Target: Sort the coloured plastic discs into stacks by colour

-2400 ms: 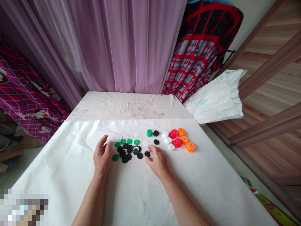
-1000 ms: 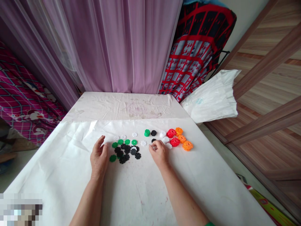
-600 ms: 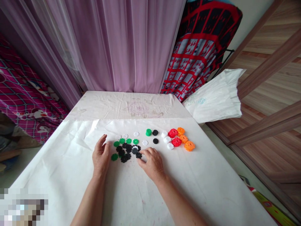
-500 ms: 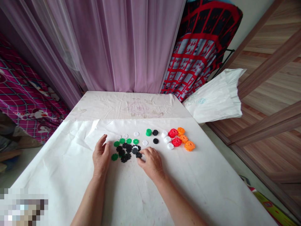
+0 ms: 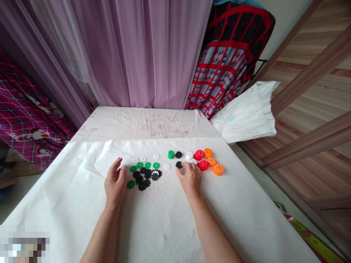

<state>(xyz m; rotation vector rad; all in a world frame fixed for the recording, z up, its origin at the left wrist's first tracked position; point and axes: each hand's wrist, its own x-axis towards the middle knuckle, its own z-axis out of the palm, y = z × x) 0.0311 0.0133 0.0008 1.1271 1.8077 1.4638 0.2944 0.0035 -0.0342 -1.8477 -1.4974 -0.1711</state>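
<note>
My right hand has its thumb and fingertips closed at a black snowflake disc, partly covered by the fingers. Whether one disc or a small stack is there, I cannot tell. Just beyond it lies another black disc, beside a green stack. My left hand rests on its side at the left of the loose discs, fingers apart and holding nothing. Near it are a pile of black discs, several green discs, and white discs. A white disc shows among the black ones.
To the right of my right hand stand red stacks, orange stacks and white stacks, the last partly hidden. A white bag hangs at the table's right edge. Purple curtains hang behind the white-covered table.
My right hand has carried a black disc from the loose pile rightward to the nearer black disc. My left hand stays beside the pile. The view has shifted slightly.
</note>
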